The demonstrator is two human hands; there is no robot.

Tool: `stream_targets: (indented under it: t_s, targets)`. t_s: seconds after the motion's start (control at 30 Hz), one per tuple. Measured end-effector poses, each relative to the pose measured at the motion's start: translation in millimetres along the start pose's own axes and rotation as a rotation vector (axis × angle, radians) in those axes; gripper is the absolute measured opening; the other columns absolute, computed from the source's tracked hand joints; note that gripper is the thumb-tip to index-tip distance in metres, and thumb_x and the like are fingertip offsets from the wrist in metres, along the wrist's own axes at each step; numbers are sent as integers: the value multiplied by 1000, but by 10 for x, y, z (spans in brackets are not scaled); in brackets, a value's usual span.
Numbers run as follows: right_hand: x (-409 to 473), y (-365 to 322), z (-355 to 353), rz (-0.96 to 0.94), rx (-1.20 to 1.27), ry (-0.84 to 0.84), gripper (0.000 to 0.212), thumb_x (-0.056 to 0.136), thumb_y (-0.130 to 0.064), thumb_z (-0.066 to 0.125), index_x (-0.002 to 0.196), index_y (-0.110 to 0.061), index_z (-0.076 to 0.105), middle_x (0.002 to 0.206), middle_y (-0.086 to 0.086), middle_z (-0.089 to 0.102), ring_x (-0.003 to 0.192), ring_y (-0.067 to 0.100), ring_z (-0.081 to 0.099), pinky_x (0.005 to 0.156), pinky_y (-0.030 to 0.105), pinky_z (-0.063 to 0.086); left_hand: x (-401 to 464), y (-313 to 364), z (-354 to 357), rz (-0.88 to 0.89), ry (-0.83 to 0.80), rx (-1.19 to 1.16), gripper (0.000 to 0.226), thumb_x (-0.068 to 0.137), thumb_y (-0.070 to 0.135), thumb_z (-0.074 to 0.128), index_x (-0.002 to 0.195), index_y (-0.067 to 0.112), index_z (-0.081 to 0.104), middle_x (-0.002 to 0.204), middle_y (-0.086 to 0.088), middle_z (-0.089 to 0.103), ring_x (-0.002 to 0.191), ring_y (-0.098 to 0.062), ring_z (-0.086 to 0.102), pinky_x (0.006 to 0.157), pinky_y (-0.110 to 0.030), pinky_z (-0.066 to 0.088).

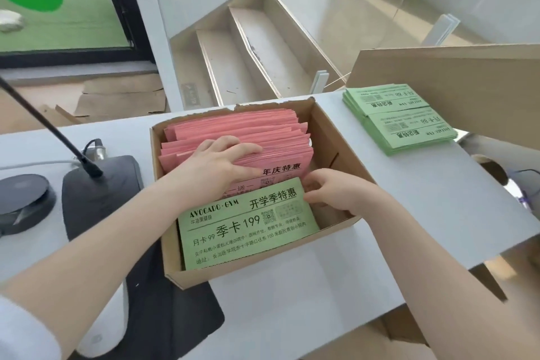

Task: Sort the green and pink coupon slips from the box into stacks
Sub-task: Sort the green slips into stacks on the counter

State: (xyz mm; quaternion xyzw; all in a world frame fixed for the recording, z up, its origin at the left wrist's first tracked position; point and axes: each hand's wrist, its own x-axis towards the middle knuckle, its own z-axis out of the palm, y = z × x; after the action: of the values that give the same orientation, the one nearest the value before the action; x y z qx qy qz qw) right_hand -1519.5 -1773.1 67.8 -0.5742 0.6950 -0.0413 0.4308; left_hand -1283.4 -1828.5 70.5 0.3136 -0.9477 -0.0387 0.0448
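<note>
An open cardboard box (344, 155) stands on the white table. Inside it, a thick batch of pink coupon slips (242, 131) stands on edge at the back. A green slip (242, 228) with black print leans against the near wall of the box. My left hand (222, 164) lies across the pink slips, fingers spread over their top edges and pressing them back. My right hand (330, 193) pinches the right edge of the green slip. Two overlapping stacks of green slips (400, 117) lie on the table to the right of the box.
A black desk microphone base (102, 202) with its thin stem stands left of the box, with a round dark device (20, 202) further left. A brown cardboard sheet (455, 82) overhangs the back right. The table edge runs near me on the right, stairs beyond.
</note>
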Motion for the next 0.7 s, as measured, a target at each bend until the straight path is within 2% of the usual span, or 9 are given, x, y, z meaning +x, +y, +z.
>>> stream_targets:
  t_s: [0.1, 0.2, 0.27, 0.33, 0.4, 0.43, 0.5, 0.6, 0.7]
  targets:
    - [-29, 13, 21, -22, 185, 10, 21, 85, -19, 61, 106, -21, 65, 105, -5, 69, 100, 20, 65, 93, 39, 50, -2, -26, 38, 40, 58, -7, 58, 85, 2, 56, 128, 40, 51, 148, 9, 32, 132, -26, 27, 103, -48, 28]
    - [-71, -29, 31, -58, 154, -28, 16, 80, -29, 69, 95, -25, 69, 97, -9, 71, 93, 15, 66, 85, 32, 52, 5, -42, 43, 30, 77, -13, 51, 87, 9, 55, 126, 42, 52, 147, 12, 33, 132, -24, 28, 104, -46, 27]
    - [-125, -86, 56, -107, 112, -35, 12, 83, -19, 66, 94, -23, 67, 94, -9, 71, 89, 12, 66, 75, 23, 51, 18, -41, 43, 19, 60, -26, 45, 90, 15, 51, 125, 43, 53, 146, 15, 32, 134, -22, 26, 105, -46, 25]
    - [-175, -129, 65, -173, 15, 24, 9, 87, -14, 61, 91, -22, 62, 97, -7, 68, 92, 13, 65, 81, 30, 51, 31, -22, 1, -7, 30, -78, 41, 92, 19, 45, 124, 43, 54, 145, 19, 31, 134, -15, 22, 109, -44, 19]
    - [-271, -175, 45, -259, 42, 89, 14, 90, -11, 55, 90, -24, 59, 101, -6, 67, 96, 11, 64, 90, 36, 50, 18, -6, -84, -93, 37, -300, 33, 94, 20, 44, 115, 38, 62, 138, 21, 39, 129, -5, 29, 111, -40, 20]
    - [-332, -191, 29, -316, 107, 135, 17, 92, -9, 53, 91, -25, 58, 102, -7, 67, 97, 9, 63, 90, 34, 50, -11, -3, -142, -152, 57, -449, 28, 94, 24, 46, 107, 35, 68, 132, 21, 46, 123, 1, 37, 108, -34, 27]
    - [-470, -187, 4, -464, 272, 253, 24, 93, -4, 48, 93, -26, 58, 97, -15, 68, 95, 5, 63, 85, 26, 50, -143, 33, -280, -216, 120, -676, 24, 88, 42, 52, 90, 32, 73, 116, 23, 58, 108, 8, 49, 92, -21, 37]
    - [-707, -107, -33, -637, 472, 390, 28, 94, 6, 42, 92, -20, 53, 81, -22, 65, 83, -3, 62, 75, 13, 46, -419, 232, -465, -225, 287, -717, 29, 66, 56, 58, 78, 33, 70, 89, 17, 69, 91, 2, 61, 77, -7, 44]
    - [-913, 6, -89, -724, 606, 504, 25, 94, 6, 41, 94, -17, 51, 79, -18, 65, 82, -1, 63, 75, 17, 49, -670, 562, -591, -226, 405, -932, 32, 59, 49, 71, 86, 32, 66, 89, 10, 70, 85, -6, 66, 73, -9, 47]
